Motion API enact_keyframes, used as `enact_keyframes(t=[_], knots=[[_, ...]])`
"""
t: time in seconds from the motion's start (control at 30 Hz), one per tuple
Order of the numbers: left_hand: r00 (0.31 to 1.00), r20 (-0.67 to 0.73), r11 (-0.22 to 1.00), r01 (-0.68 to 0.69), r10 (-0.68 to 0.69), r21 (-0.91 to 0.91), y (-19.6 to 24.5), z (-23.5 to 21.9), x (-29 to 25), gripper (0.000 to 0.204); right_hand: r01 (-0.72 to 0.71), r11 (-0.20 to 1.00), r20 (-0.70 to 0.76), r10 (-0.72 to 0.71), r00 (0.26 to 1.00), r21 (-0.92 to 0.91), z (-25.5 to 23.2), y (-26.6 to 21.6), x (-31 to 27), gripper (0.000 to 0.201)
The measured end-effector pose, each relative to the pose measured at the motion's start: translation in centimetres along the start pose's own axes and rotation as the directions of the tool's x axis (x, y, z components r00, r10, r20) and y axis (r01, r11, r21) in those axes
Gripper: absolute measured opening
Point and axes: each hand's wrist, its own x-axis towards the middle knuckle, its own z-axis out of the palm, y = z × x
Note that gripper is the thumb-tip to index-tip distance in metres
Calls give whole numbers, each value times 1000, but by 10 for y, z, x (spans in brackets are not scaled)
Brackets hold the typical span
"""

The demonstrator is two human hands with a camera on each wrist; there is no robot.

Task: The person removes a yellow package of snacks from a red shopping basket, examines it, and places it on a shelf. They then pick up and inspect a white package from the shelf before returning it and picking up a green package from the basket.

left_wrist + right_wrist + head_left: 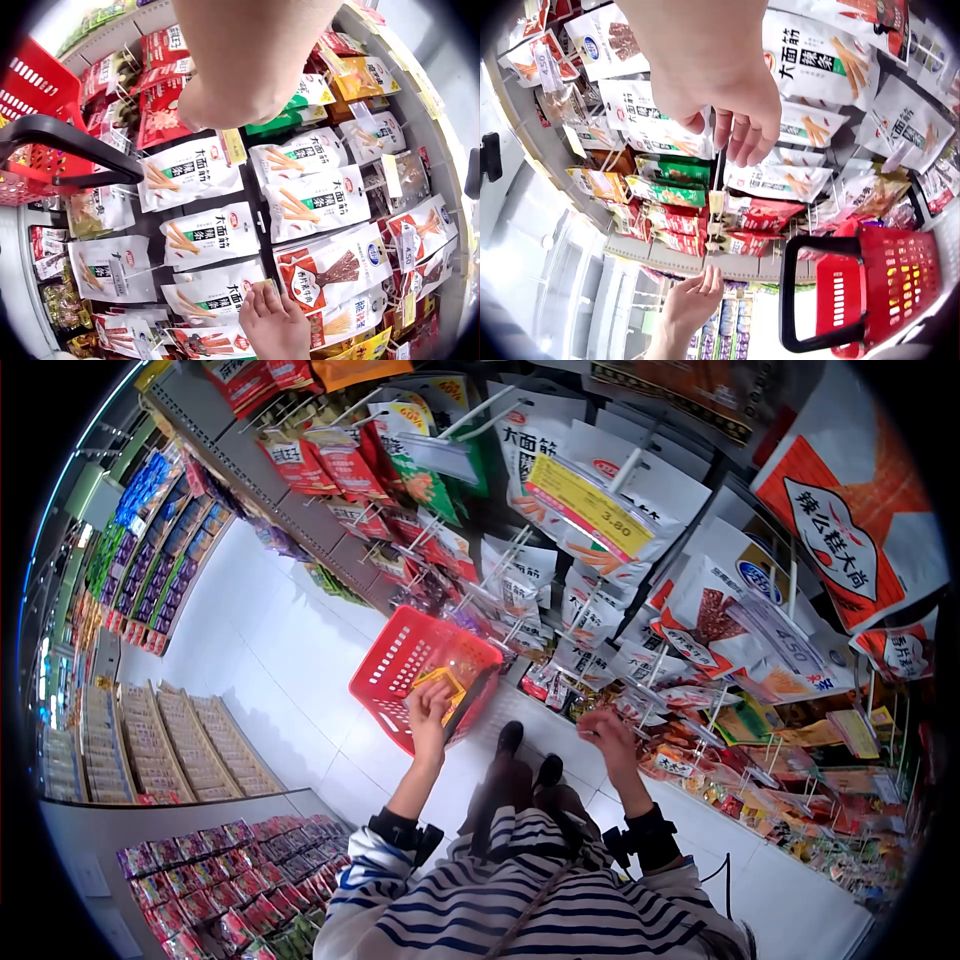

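My left hand (pixel 430 708) hovers above the red shopping basket (pixel 385 660), overlapping it in the head view; its fingers are loosely bent and hold nothing. Inside the basket lies a yellow package (pixel 450 682). My right hand (pixel 606 735) hangs in front of the snack rack with relaxed, slightly curled fingers and nothing in them. The right wrist view shows this right hand (pixel 731 112) before white snack bags (pixel 821 60). The left wrist view puts the basket's black handle (pixel 75 139) beside the forearm; the left fingers are hidden there.
White, red and green snack bags (pixel 315 202) hang on hooks along the rack, with price tags (pixel 590 505) at several hooks. Below the rack, my shoes (pixel 510 738) stand on the white floor (pixel 270 630). Another display of small packets (pixel 215 880) is at lower left.
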Motion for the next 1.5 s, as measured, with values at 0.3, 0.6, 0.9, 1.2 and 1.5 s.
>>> enact_keyframes(t=[0.3, 0.6, 0.9, 1.2, 1.5], knots=[[991, -134, 994, -7, -8, -113, -15, -65, -29, 29, -141, 989, 193, 146, 970, -35, 57, 30, 21, 21], [983, -185, 994, -3, -17, -107, 21, -147, -31, 29, -216, 968, 210, 239, 948, -128, 149, 56, 19, 21], [940, -335, 978, -13, -58, -207, 58, -314, -57, 31, -291, 956, 213, 292, 933, -35, 285, 115, 15, 19], [966, -246, 971, 19, -80, -240, 73, -400, -62, 34, -284, 956, 182, 292, 939, -68, 378, 138, 15, 18], [992, 31, 977, 127, -123, -173, 84, -396, 5, 38, -370, 928, 140, 372, 917, -40, 400, 162, 52, 17]])
